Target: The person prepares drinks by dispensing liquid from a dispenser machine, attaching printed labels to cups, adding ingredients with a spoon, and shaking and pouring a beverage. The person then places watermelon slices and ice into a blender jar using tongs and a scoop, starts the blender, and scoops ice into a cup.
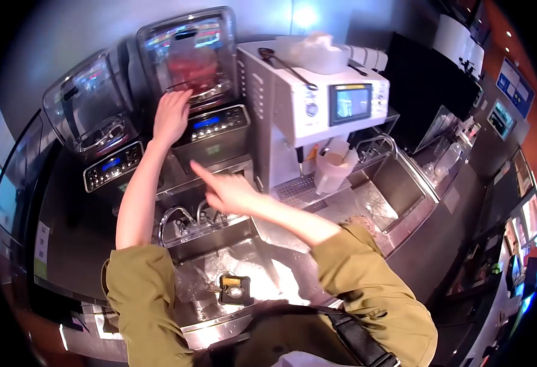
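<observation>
My left hand (170,116) is at the lower front edge of a clear blender cover (186,30), its fingers bent against that edge. Reddish contents (192,68) show through the cover. Below is the blender base (213,125), with its buttons and blue display. My right hand (229,192) hovers lower, in front of this base and above the sink faucet (177,214). Its index finger points toward the base, the other fingers are partly curled, and it holds nothing visible.
A second covered blender (91,110) stands at left. To the right is a white machine (317,92) with a screen, a spoon and a tub on top. A translucent pitcher (334,168) stands beneath it. Sinks lie in front (189,251) and at right (397,183).
</observation>
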### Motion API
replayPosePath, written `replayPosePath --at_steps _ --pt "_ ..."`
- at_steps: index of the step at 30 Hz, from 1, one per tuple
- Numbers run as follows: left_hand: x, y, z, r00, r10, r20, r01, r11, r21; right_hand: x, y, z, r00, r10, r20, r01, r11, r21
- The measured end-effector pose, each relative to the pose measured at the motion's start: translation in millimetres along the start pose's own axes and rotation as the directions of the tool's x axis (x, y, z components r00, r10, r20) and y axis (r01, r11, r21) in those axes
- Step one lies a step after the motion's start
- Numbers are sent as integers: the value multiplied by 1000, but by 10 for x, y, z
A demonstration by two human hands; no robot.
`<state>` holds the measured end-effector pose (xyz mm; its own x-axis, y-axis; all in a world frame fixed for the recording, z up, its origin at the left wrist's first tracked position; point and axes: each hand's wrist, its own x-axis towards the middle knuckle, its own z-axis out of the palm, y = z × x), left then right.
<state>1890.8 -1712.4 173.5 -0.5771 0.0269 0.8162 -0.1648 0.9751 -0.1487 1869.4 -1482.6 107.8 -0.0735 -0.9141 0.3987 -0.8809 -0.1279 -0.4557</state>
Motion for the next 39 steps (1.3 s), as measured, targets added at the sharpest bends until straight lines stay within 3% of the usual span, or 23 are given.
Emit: replayPosePath --at_steps 2,3,5,6,9,10,11,13,16,18,19,22,23,25,26,27,28,30,32,34,35,36,39 --pt "-3 34 -5 1000 -22 2 22 998 52 -777 47 -161 995 -56 81 46 992 120" --pt "20 84 -68 1000 5 -5 -5 999 39 -1199 153 -227 980 38 197 -65 989 132" --pt "142 641 -316 985 -174 9 172 981 86 -2157 404 -549 888 216 406 -298 942 151" --pt "269 1299 -508 953 -301 -38 300 953 -37 -2744 708 -574 884 265 384 -354 917 183" --pt "-302 1249 -71 846 -273 -458 320 947 27 -4363 1155 -1171 777 572 262 -615 779 121" --pt "-403 1624 -70 751 -381 -539 370 919 -134 -4896 1293 -1370 752 631 191 -653 754 78" --pt "-476 2057 -70 698 -357 -621 365 923 -120 -5388 1356 -1611 700 706 104 -714 693 101" --pt "-557 3136 46 589 -496 -638 223 859 -461 -6198 1385 -2173 565 813 138 -812 519 266" --pt "-382 4779 755 486 -590 -645 220 797 -563 -7058 1690 -2819 523 817 242 -816 397 420" --pt "72 6024 1347 647 -692 -318 348 640 -685 -7436 1908 -3139 535 784 316 -795 341 502" --pt "275 6579 1643 714 -692 -108 319 459 -829 -7647 2121 -3276 601 729 327 -762 399 511" --pt "1049 8322 2067 953 -295 -70 34 331 -943 -8112 2714 -3943 607 693 388 -779 422 463" --pt "1180 8761 2313 980 -170 -104 -44 326 -944 -8351 3016 -4113 627 711 318 -756 458 467" --pt "1501 9710 2751 999 -43 -26 -21 108 -994 -8883 3633 -4457 590 790 167 -762 476 440" --pt "1655 10087 3098 996 88 -19 -27 99 -995 -9188 3904 -4655 610 792 -3 -758 586 286" --pt "1810 10540 3472 992 123 26 23 30 -999 -9492 4171 -4914 557 830 7 -811 542 217" --pt "2011 11058 3729 953 138 268 294 -218 -931 -9856 4391 -5157 489 872 14 -862 482 156" --pt "2589 12041 4121 908 199 368 393 -105 -913 -10862 4813 -5406 344 914 -214 -932 360 37" --pt "3168 12924 4464 902 335 272 372 -284 -884 -11549 4844 -5968 -12 966 -259 -1000 -13 -2" --pt "3751 13737 4683 865 478 154 365 -387 -847 -12443 4887 -6214 -306 889 -340 -941 -229 248" --pt "3969 14135 4879 825 555 106 382 -410 -828 -12754 4779 -6350 -286 854 -435 -918 -115 379" --pt "4198 14564 5130 783 621 51 398 -436 -807 -13109 4785 -6428 -410 805 -428 -840 -151 521" --pt "4719 15758 5865 725 688 -21 352 -397 -848 -14167 4852 -6488 -664 716 -214 -620 -367 694"
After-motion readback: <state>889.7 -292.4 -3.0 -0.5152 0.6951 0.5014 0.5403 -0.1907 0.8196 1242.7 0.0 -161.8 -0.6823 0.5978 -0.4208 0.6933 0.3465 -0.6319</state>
